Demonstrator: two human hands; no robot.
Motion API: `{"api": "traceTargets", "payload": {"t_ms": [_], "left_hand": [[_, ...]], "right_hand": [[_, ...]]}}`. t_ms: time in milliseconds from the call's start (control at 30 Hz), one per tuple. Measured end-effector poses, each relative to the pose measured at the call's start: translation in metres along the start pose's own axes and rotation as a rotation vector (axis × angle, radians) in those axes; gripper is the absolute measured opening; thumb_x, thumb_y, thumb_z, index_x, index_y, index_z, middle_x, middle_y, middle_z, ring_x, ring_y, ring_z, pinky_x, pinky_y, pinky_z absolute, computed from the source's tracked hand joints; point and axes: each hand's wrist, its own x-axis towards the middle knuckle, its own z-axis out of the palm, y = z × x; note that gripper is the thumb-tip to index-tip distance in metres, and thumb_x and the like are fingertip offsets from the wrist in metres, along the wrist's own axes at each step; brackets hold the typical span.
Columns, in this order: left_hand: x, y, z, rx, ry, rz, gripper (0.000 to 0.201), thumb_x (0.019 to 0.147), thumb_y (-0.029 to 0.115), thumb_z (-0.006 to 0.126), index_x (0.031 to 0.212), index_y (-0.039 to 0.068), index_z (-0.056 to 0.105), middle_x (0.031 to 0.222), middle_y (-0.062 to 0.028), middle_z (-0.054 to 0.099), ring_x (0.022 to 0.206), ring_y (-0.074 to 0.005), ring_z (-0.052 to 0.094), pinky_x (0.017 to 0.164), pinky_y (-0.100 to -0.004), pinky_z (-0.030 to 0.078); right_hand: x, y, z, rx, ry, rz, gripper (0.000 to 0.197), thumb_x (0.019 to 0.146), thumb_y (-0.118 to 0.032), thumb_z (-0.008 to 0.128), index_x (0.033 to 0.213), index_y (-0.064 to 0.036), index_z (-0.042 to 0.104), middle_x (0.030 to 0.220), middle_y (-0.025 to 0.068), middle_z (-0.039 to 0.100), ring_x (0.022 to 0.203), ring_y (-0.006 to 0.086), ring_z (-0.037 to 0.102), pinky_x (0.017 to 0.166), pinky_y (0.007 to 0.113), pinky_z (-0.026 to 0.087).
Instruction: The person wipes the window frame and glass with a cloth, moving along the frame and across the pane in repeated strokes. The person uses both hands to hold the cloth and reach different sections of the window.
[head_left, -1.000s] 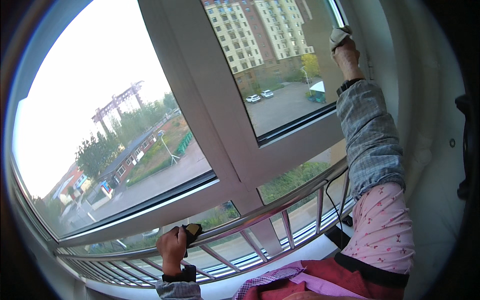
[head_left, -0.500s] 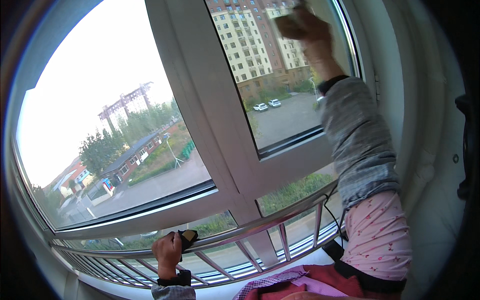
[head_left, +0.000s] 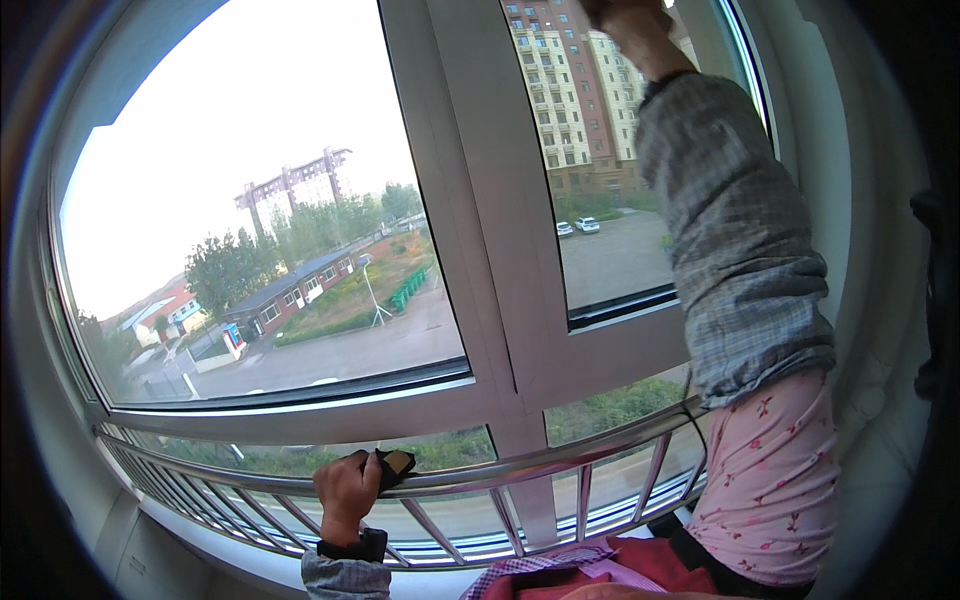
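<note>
My left hand (head_left: 347,490) is closed at the metal handrail (head_left: 540,464). In its fist is a small black thing with a tan patch (head_left: 397,465), lying against the top of the rail; its kind is not clear. My right arm (head_left: 735,220), in a grey checked sleeve over a pink flowered one, stretches up across the right window pane (head_left: 610,250). High up in front of that pane is my right hand (head_left: 632,22), bent and partly cut off by the upper edge. Its fingers look closed, and what they hold is out of sight or too dark to name.
A large left window pane (head_left: 290,270) and a thick white frame post (head_left: 475,200) stand before me. Below them runs the railing with upright bars (head_left: 430,530). A thin black cable (head_left: 697,425) hangs by the rail near my right arm. A white wall (head_left: 870,440) borders the right.
My right hand has risen toward the upper edge; half a second ago a blurred brownish flat thing showed in it. The view has shifted, and my left hand stays at the rail.
</note>
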Motion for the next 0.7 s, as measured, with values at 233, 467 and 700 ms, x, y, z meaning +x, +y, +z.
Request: {"api": "traceTargets", "payload": {"t_ms": [233,467,700], "left_hand": [[-0.001,-0.002,0.003,0.012,0.004,-0.011,0.037,0.090,0.038,0.052,0.076,0.009,0.071,0.071,-0.0171,0.067,0.067,-0.0391,0.065,0.062,-0.0481,0.049],[-0.001,-0.005,0.007,0.026,-0.012,-0.015,0.038,0.091,0.037,0.050,0.076,0.009,0.070,0.072,-0.0172,0.066,0.069,-0.0398,0.064,0.063,-0.0492,0.048],[0.000,-0.008,0.013,0.026,0.022,-0.007,0.037,0.092,0.035,0.049,0.074,0.009,0.069,0.071,-0.0182,0.066,0.068,-0.0408,0.063,0.063,-0.0501,0.047]], "right_hand": [[-0.008,-0.111,0.004,0.173,-0.124,-0.184,0.035,0.091,-0.011,0.066,0.125,-0.0167,0.061,0.108,0.0108,0.070,0.100,0.0256,0.069,0.085,0.037,0.057],[-0.166,-0.120,-0.046,-0.051,-0.215,-0.427,0.049,0.077,-0.016,0.075,0.124,-0.0134,0.058,0.113,0.0072,0.061,0.092,0.0258,0.059,0.078,0.044,0.048],[-0.229,-0.093,-0.077,-0.257,-0.473,-0.444,0.046,0.079,-0.013,0.075,0.122,-0.0132,0.057,0.112,0.0071,0.062,0.095,0.0252,0.063,0.090,0.044,0.051]]}}
